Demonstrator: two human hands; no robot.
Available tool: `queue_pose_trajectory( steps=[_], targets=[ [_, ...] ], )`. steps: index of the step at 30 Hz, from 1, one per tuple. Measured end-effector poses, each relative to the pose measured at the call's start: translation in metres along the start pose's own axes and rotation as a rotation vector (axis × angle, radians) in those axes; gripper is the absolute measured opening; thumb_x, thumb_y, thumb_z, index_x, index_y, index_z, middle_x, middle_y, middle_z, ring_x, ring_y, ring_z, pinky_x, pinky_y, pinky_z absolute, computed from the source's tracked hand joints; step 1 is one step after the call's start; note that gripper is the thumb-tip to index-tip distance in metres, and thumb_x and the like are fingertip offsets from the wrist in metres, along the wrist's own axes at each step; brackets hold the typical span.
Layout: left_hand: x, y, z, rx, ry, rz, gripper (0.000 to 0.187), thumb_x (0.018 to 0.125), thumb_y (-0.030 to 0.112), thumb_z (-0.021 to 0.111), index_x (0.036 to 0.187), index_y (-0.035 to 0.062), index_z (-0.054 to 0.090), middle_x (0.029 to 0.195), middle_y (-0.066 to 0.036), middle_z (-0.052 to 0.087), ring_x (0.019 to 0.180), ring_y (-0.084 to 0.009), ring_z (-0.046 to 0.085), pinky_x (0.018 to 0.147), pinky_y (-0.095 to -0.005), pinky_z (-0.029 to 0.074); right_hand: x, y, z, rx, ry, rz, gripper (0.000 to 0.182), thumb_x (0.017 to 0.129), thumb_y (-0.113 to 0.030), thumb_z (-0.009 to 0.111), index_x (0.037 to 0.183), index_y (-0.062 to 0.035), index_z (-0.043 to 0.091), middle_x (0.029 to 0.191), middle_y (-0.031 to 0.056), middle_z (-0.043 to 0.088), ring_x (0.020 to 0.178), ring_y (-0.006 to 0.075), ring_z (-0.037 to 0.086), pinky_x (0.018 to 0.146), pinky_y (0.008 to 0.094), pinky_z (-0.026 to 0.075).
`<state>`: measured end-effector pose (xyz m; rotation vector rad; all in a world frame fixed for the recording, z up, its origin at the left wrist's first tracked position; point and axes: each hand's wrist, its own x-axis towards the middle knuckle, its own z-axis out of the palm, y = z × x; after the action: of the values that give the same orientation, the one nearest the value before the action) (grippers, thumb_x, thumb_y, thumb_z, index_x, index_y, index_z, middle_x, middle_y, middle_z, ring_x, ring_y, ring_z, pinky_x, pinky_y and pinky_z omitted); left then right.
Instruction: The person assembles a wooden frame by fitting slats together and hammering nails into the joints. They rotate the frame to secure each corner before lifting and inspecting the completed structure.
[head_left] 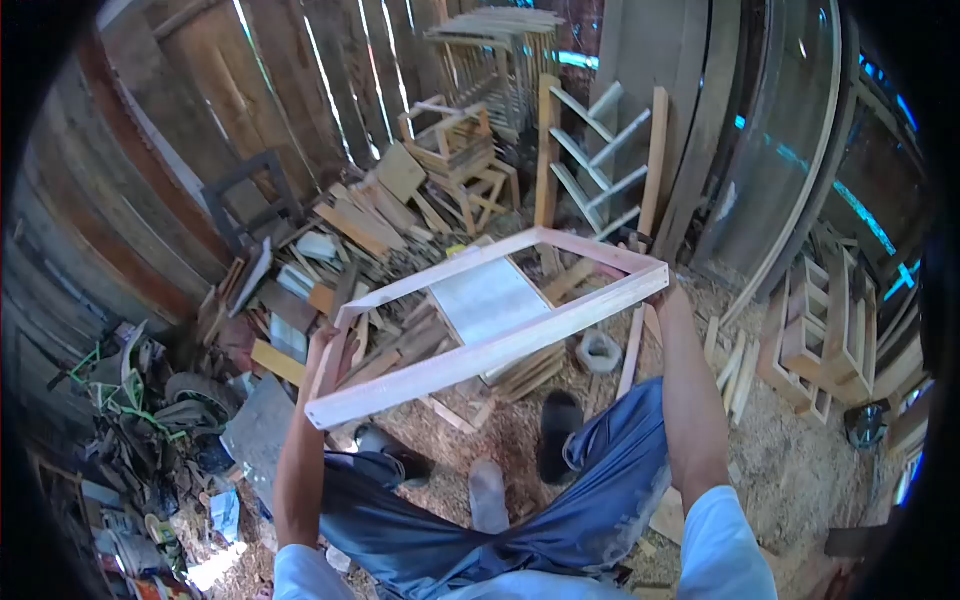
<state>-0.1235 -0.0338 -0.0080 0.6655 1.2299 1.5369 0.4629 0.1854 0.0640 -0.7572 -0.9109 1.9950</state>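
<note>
A rectangular frame of pale wood [490, 349] is held up in front of me, tilted, its right end higher in view than its left. My left hand [328, 352] grips the frame's left end, with fingers wrapped round the short side. At the right end my right hand [662, 292] holds the corner from outside and below; its fingers are mostly hidden behind the wood. Through the frame's opening a white flat panel [490, 300] shows on the heap of wood pieces below.
Wood offcuts [360, 222] lie heaped ahead, beside stool frames [450, 140]. A slatted rack [600, 160] leans at the back wall. Wooden frames [820, 330] stand at the right. A bicycle-like tangle [125, 375] lies left. Sawdust covers the floor [790, 440].
</note>
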Motion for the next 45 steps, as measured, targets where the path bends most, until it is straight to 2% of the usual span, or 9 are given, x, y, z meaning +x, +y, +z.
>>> queue_pose_trajectory(
  steps=[2, 5, 7, 9, 11, 16, 19, 25, 45],
  targets=[
    [-0.036, 0.022, 0.052, -0.247, 0.011, -0.325, 0.037, 0.08, 0.009, 0.047, 0.111, -0.0107, 0.044, 0.106, -0.015, 0.051, 0.116, -0.0302, 0.053, 0.095, -0.0362, 0.045, -0.007, -0.002, -0.012, 0.12, 0.084, 0.095, 0.045, 0.094, -0.012, 0.054, 0.13, 0.0133, 0.046, 0.124, 0.0246, 0.058, 0.111, 0.028, 0.062, 0.096, 0.0334, 0.053],
    [-0.028, 0.003, 0.046, -0.125, -0.074, -0.218, 0.046, 0.078, 0.007, 0.048, 0.117, -0.017, 0.04, 0.099, -0.014, 0.054, 0.121, -0.0315, 0.052, 0.097, -0.0364, 0.043, -0.039, -0.012, -0.015, -0.058, 0.062, 0.161, 0.048, 0.096, -0.017, 0.054, 0.13, 0.0152, 0.043, 0.127, 0.0257, 0.055, 0.114, 0.0276, 0.06, 0.101, 0.0317, 0.049],
    [-0.038, 0.032, 0.081, -0.046, 0.01, -0.227, 0.06, 0.08, 0.01, 0.047, 0.134, -0.0088, 0.031, 0.092, -0.016, 0.061, 0.097, -0.0235, 0.059, 0.093, -0.0317, 0.046, -0.056, -0.022, 0.0, -0.136, 0.102, 0.132, 0.053, 0.094, -0.018, 0.056, 0.131, 0.0167, 0.04, 0.125, 0.0272, 0.056, 0.111, 0.029, 0.061, 0.1, 0.0326, 0.049],
    [-0.027, 0.038, 0.077, 0.179, -0.057, -0.155, 0.066, 0.08, 0.002, 0.048, 0.143, -0.0004, 0.027, 0.131, -0.017, 0.047, 0.105, -0.0258, 0.063, 0.084, -0.0328, 0.049, -0.068, -0.026, 0.001, -0.206, 0.158, 0.084, 0.042, 0.091, -0.013, 0.058, 0.122, 0.014, 0.048, 0.117, 0.0257, 0.06, 0.106, 0.0296, 0.063, 0.099, 0.033, 0.05],
    [-0.01, 0.037, 0.071, 0.261, -0.082, -0.229, 0.068, 0.081, 0.001, 0.05, 0.145, 0.0059, 0.028, 0.129, -0.017, 0.048, 0.092, -0.021, 0.065, 0.075, -0.0304, 0.049, -0.079, -0.03, 0.012, -0.256, 0.25, 0.026, 0.023, 0.086, -0.006, 0.061, 0.105, 0.005, 0.053, 0.107, 0.0203, 0.064, 0.103, 0.0284, 0.065, 0.097, 0.0336, 0.051],
    [0.02, 0.018, 0.083, 0.318, 0.028, -0.026, 0.063, 0.083, 0.003, 0.048, 0.144, 0.0106, 0.035, 0.082, -0.006, 0.054, 0.065, -0.0149, 0.054, 0.057, -0.0278, 0.047, -0.075, -0.034, 0.022, -0.298, 0.26, -0.14, 0.017, 0.085, -0.007, 0.067, 0.089, -0.0067, 0.051, 0.1, 0.0126, 0.065, 0.092, 0.0201, 0.066, 0.081, 0.0287, 0.054],
    [0.024, 0.026, 0.085, 0.229, 0.079, -0.075, 0.057, 0.079, -0.002, 0.048, 0.135, 0.004, 0.042, 0.103, -0.009, 0.056, 0.072, -0.0126, 0.054, 0.062, -0.0259, 0.045, -0.075, -0.032, 0.033, -0.423, 0.318, -0.127, 0.02, 0.084, -0.013, 0.07, 0.088, -0.0068, 0.051, 0.095, 0.0081, 0.065, 0.083, 0.016, 0.063, 0.074, 0.0257, 0.051],
    [0.035, 0.002, 0.095, 0.261, 0.078, 0.022, 0.066, 0.079, -0.002, 0.048, 0.144, 0.0109, 0.038, 0.092, -0.008, 0.059, 0.074, -0.015, 0.055, 0.066, -0.028, 0.047, -0.062, -0.006, 0.009, -1.103, 0.404, 0.199, 0.026, 0.081, -0.022, 0.073, 0.078, -0.0036, 0.055, 0.076, 0.0077, 0.061, 0.067, 0.0178, 0.06, 0.063, 0.0332, 0.049],
    [0.01, 0.004, 0.022, 0.446, 0.061, 0.06, 0.054, 0.087, 0.006, 0.056, 0.139, 0.002, 0.042, 0.103, -0.008, 0.058, 0.089, -0.0177, 0.064, 0.075, -0.032, 0.051, 0.0, 0.024, 0.068, -1.135, 0.494, -0.14, 0.025, 0.08, -0.014, 0.072, 0.092, 0.0052, 0.062, 0.084, 0.0112, 0.066, 0.073, 0.0205, 0.063, 0.067, 0.0341, 0.047]
  ],
)
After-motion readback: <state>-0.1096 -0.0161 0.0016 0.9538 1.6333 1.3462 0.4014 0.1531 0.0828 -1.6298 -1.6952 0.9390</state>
